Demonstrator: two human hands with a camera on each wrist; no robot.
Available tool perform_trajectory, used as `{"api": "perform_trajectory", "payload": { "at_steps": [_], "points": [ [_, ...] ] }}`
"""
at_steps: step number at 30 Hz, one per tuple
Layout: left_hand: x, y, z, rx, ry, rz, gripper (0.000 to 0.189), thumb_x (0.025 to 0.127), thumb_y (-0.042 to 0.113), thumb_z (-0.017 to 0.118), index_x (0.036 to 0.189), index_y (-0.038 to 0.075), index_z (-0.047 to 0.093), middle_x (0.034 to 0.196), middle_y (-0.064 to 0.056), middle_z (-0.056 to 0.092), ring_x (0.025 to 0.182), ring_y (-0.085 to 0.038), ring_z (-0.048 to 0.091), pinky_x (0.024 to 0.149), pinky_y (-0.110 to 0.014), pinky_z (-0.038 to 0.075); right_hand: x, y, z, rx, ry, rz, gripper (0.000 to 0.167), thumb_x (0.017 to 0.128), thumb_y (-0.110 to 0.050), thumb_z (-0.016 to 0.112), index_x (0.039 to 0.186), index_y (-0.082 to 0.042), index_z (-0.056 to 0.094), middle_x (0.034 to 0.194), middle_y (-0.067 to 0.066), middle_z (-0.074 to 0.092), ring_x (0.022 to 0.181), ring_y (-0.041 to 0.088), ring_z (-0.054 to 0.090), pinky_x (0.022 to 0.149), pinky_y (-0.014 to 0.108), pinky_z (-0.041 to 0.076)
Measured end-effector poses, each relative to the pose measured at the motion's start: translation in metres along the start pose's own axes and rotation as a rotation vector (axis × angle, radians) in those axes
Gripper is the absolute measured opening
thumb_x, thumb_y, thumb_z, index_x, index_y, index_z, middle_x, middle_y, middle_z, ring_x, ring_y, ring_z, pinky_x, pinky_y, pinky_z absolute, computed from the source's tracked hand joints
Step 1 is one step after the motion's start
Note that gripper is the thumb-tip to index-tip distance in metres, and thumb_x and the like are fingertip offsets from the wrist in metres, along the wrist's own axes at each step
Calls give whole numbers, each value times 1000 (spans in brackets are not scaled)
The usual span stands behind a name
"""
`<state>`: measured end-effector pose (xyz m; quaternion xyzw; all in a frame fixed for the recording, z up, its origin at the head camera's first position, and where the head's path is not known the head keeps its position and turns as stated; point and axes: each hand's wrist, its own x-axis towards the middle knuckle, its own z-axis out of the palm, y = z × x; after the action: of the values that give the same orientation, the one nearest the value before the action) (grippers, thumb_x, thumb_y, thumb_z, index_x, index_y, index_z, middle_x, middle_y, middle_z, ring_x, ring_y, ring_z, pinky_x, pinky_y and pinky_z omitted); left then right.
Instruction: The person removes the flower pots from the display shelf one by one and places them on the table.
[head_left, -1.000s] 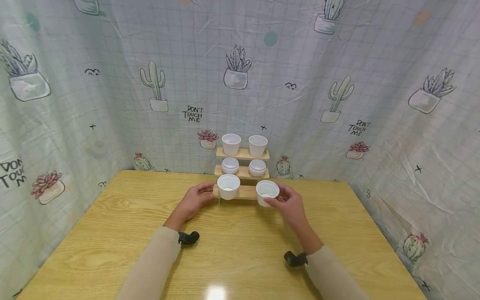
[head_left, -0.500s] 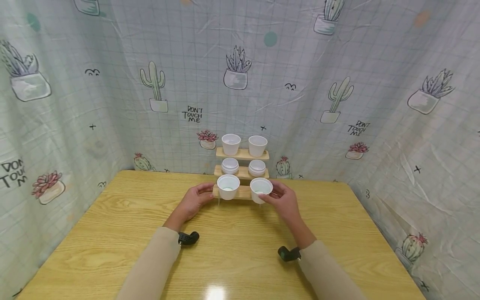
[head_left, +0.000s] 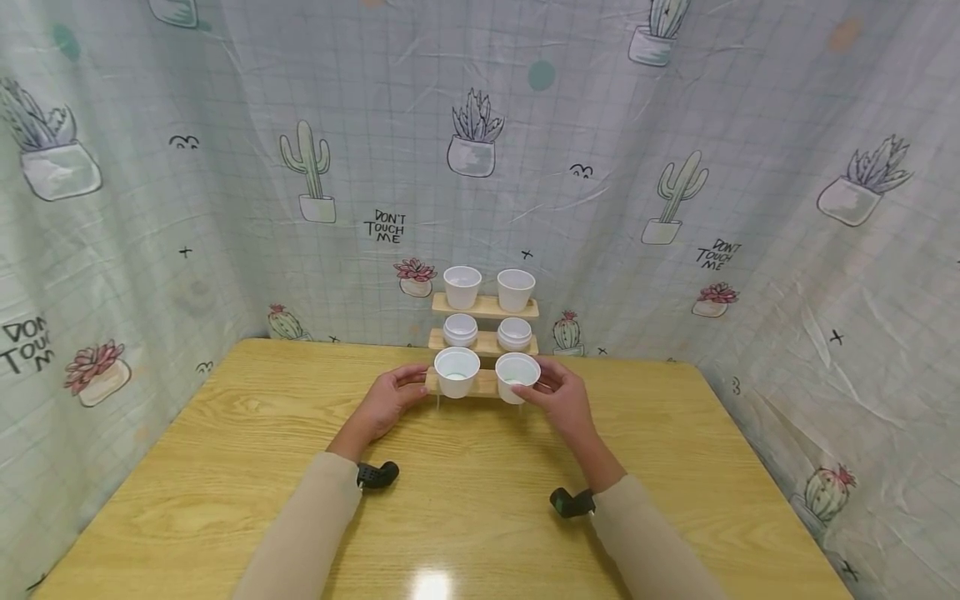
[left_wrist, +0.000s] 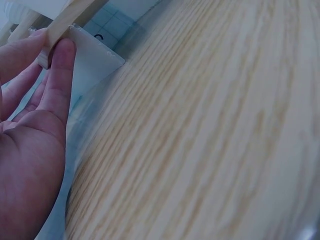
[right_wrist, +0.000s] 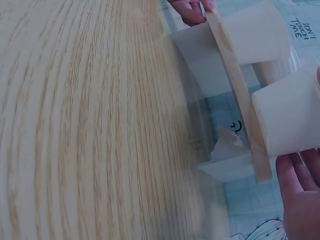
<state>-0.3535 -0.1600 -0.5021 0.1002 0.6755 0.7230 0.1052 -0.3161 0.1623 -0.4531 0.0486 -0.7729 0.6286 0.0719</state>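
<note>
A three-tier wooden stand with pale side supports stands near the table's back edge. My left hand pinches the left end of its lowest shelf; in the left wrist view, thumb and fingers meet round the wooden end. My right hand holds a white tapered pot at the right of that same shelf. In the right wrist view the pot has its base against the board, upright relative to it. Another white pot sits on the shelf's left part.
Two shorter white pots, left and right, sit on the middle shelf. Two taller ones, left and right, stand on top. A cactus-print curtain hangs behind and beside the wooden table.
My right hand has moved left with its white pot, from past the shelf's right end onto its right part. My left hand has stayed at the shelf's left end.
</note>
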Motion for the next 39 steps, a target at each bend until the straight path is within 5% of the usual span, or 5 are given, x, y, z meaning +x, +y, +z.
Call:
{"api": "perform_trajectory", "payload": {
  "at_steps": [12,23,39],
  "points": [
    [0,-1,0,-23,1,-6,56,99,-2,62,151,-5,43,143,-22,51,108,-5,62,99,-26,60,-20,-35,4,-16,-3,-5,59,85,-12,85,138,0,61,137,20,64,126,36,64,101,35,59],
    [1,-2,-1,-31,-22,17,57,98,-3,62,151,-8,41,143,-27,51,106,-6,65,101,-30,60,-2,3,5,34,17,-54,60,80,-19,90,133,-8,65,132,15,67,122,32,66,96,27,62],
    [2,-1,-1,-35,-27,28,57,98,-3,62,151,-8,41,141,-28,52,104,-7,66,100,-31,60,-2,4,9,13,32,-77,60,81,-20,89,135,-7,65,132,16,67,120,33,67,96,29,62]
  ]
}}
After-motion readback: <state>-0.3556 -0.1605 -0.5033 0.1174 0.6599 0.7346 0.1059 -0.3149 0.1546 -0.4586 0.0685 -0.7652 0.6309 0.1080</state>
